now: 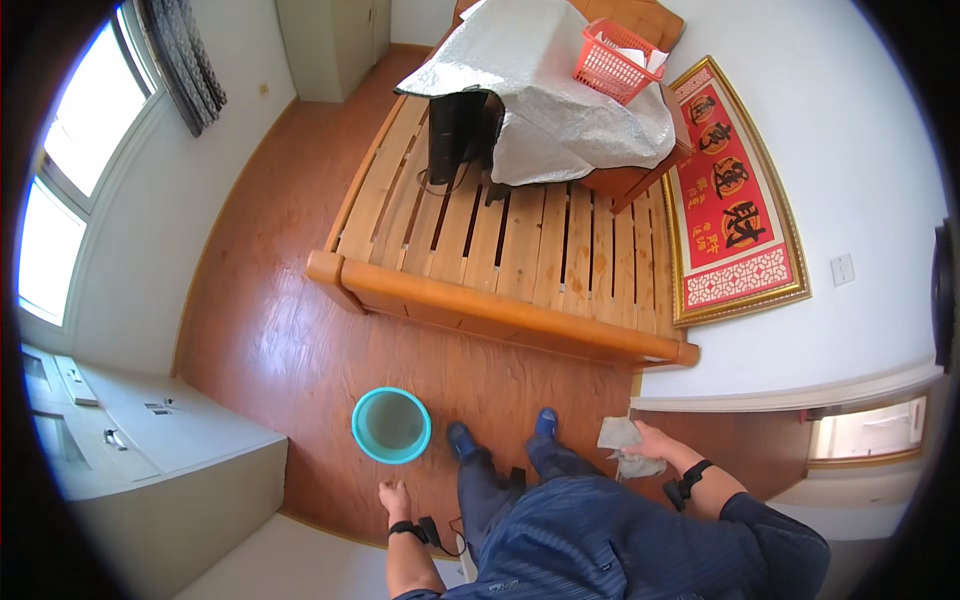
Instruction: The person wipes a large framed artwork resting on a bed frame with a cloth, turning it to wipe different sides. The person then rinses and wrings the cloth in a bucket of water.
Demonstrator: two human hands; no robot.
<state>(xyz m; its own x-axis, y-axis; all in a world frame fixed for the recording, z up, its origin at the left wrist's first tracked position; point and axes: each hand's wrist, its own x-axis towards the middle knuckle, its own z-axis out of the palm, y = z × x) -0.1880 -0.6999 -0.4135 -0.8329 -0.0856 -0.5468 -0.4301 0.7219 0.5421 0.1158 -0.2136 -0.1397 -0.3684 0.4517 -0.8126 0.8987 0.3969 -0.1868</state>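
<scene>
I see the right hand (655, 440) closed around a crumpled grey cloth (624, 445), which hangs just inward of its fingers. The left hand (394, 497) hangs empty, fingers loosely curled, just below a round teal plastic basin (391, 425) on the wooden floor (280, 330).

bright daylight from window (75, 170), fisheye-bent edges.

I am standing on a reddish-brown wooden floor (290, 330), facing a bare slatted wooden bed frame (500, 250). Daylight is coming through a tall white-framed window (70, 160) left of the bed. A gold-framed red picture (735, 200) is leaning on the white wall (860, 130) right of it.
</scene>
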